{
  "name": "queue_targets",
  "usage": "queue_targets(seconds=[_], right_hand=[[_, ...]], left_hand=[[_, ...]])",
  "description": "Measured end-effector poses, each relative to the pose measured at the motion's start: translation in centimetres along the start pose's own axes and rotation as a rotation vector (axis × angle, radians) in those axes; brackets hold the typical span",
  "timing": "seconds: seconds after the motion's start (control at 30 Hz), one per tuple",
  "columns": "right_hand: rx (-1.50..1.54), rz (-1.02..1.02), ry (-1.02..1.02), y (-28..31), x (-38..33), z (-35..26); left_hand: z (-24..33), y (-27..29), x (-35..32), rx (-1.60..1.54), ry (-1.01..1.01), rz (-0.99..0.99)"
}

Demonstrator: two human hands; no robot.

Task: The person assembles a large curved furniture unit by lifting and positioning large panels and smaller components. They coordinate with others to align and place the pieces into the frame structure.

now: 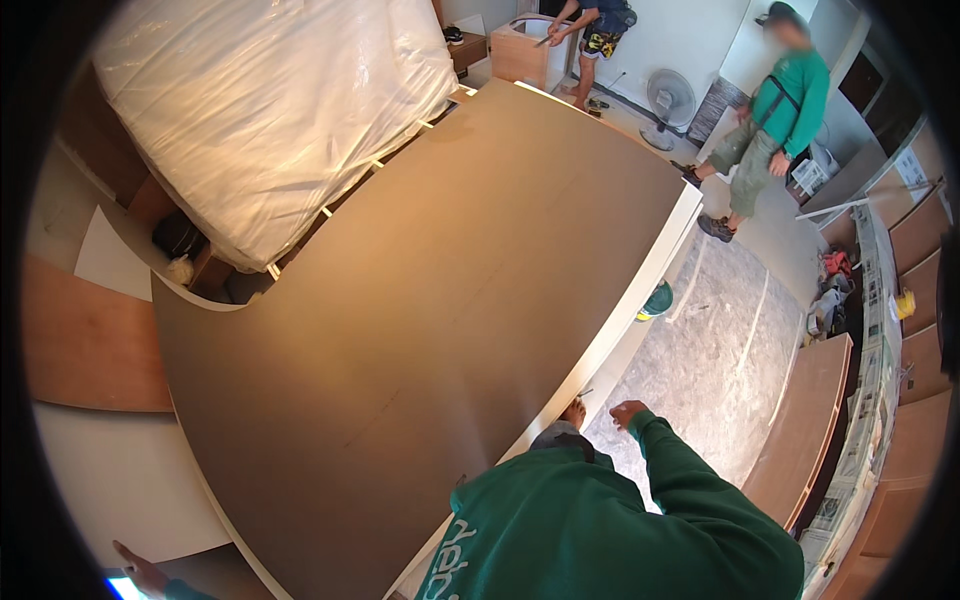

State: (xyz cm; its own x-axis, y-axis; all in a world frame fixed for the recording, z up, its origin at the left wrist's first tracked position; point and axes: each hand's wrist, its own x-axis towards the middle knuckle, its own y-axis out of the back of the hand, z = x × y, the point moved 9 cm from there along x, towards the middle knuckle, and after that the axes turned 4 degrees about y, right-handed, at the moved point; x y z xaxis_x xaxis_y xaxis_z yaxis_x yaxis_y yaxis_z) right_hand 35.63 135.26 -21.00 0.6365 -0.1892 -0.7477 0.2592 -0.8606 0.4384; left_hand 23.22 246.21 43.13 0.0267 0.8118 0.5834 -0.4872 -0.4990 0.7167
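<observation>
My right hand (pixel 628 412) hangs beyond the right edge of a large brown panel (pixel 450 270), above the grey-covered floor. Its fingers are curled in, and I see nothing in them. At the lower left rim, my left hand (pixel 146 574) has a finger stretched out over a pale board (pixel 125 480). A bright bluish-white patch shows beside that hand; what it is cannot be made out. The panel lies flat with a pale edge, and a rounded cutout marks its left side. My bare foot (pixel 574 412) shows at its right edge, near my green shirt.
A plastic-wrapped mattress (pixel 280 110) stands at the back left. One person in green (pixel 795 95) is at the far right; another (pixel 600 25) works by a wooden box (pixel 520 55). A fan (pixel 670 100), a green bucket (pixel 655 300) and a wooden panel (pixel 800 430) are around.
</observation>
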Motion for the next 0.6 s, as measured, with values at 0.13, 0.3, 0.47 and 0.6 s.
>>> queue_targets(seconds=[0.13, 0.3, 0.47, 0.6], right_hand=[[-0.018, 0.061, 0.024, 1.5, 1.6, 2.4], [0.032, 0.017, -0.028, 1.2, 1.6, 3.9], [0.018, 0.01, -0.138, 2.1, -0.7, 5.8], [0.046, 0.0, -0.176, 1.0, -1.6, 5.8]], left_hand=[[3.7, -3.3, -7.1, -0.034, 0.057, -0.257], [-3.0, -1.5, -4.8, 0.068, -0.012, 0.022], [-1.0, -2.5, -6.0, -0.041, 0.031, -0.06], [0.4, -1.8, -6.4, -0.008, 0.038, -0.03]])
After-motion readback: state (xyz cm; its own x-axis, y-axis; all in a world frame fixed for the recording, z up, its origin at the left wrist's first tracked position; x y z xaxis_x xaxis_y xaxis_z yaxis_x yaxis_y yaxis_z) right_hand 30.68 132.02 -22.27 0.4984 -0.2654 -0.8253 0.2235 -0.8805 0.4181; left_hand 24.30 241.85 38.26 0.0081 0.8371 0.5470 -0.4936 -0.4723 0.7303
